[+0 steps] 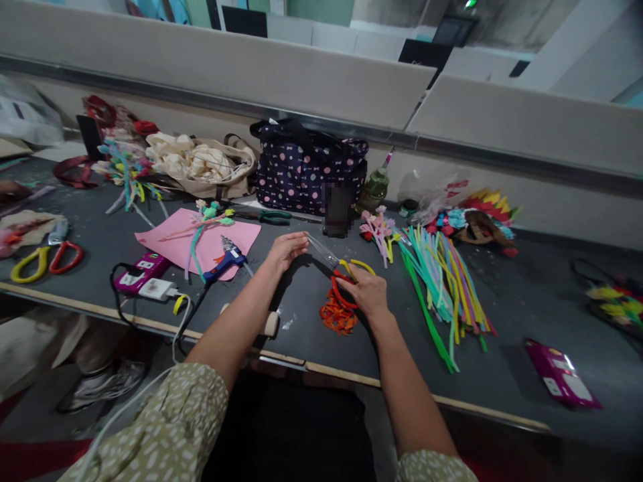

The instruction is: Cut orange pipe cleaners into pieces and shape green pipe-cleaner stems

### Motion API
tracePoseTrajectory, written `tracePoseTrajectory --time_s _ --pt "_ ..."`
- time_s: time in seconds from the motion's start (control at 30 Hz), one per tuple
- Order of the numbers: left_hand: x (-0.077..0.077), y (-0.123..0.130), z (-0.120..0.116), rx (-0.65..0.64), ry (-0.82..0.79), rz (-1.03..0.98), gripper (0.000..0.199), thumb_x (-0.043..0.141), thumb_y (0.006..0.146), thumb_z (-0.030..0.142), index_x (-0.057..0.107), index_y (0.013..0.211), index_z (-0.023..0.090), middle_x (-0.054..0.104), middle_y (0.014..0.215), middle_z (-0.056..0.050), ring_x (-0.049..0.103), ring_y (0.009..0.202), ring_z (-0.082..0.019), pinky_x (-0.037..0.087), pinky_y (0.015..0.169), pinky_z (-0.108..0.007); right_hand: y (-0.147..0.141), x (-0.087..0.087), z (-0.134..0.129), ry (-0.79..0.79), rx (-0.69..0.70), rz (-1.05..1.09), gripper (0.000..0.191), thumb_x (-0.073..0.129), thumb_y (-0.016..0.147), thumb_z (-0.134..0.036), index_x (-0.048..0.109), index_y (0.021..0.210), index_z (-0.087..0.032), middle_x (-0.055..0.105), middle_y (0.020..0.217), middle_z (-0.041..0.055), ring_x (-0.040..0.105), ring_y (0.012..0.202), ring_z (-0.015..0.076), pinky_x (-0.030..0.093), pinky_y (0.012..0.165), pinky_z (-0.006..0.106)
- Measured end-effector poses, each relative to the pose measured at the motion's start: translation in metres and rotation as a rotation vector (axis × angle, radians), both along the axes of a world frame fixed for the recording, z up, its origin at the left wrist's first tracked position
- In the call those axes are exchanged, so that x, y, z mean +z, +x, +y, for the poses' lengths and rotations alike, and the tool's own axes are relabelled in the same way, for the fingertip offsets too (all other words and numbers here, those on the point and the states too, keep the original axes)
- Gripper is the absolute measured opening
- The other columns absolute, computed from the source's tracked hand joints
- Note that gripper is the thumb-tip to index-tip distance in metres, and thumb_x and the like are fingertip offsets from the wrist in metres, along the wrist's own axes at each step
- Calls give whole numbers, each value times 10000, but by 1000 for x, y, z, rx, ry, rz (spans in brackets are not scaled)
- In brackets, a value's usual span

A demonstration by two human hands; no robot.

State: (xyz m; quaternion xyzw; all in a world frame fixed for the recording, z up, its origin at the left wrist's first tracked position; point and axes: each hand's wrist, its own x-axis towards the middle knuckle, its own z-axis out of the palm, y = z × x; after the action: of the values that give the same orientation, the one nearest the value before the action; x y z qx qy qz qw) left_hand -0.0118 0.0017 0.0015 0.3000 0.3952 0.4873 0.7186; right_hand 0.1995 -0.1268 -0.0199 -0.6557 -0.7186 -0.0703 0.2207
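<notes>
Yellow-and-red-handled scissors, gripped by the right hand, hang above orange scraps near the worktop's front edge; left hand by their tips, whether pinching unclear.

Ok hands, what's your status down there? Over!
Right hand gripping scissors. Left hand close to the blade tips, contact unclear. Orange bits piled close by; glue gun off left.

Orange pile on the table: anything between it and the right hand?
Yes, the scissors in the right hand: their red handle loop overlaps the top edge of the orange pile in this view. Can't tell if they touch. Nothing else visible stands between.
</notes>
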Motion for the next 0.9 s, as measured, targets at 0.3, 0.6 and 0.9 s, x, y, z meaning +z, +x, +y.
tracePoseTrajectory --time_s 0.3,0.6,0.9 --pt "7 -1 -4 20 3 6 195 743 635 25 697 817 78 702 719 -69 639 596 -103 514 569 -197 1 -2 2 -16 -96 3 470 526 880 -529 650 1196 -203 728 1045 109 671 894 241 479 729 317" --pt "7 -4 -1 109 23 -19 183 739 646 88 660 807 122 678 698 -21 602 548 -76 499 549 -188 -6 9 -2 -26 -131 -73 532 572 841 -512 575 1240 -159 698 1071 128 645 904 251 446 716 307" --pt "11 -2 -6 26 115 6 167 732 663 123 652 809 117 722 904 -84 629 620 -97 492 541 -196 -7 10 -2 -71 -159 -83 499 573 848 -512 585 1223 -183 702 1030 120 640 884 242 440 697 303"
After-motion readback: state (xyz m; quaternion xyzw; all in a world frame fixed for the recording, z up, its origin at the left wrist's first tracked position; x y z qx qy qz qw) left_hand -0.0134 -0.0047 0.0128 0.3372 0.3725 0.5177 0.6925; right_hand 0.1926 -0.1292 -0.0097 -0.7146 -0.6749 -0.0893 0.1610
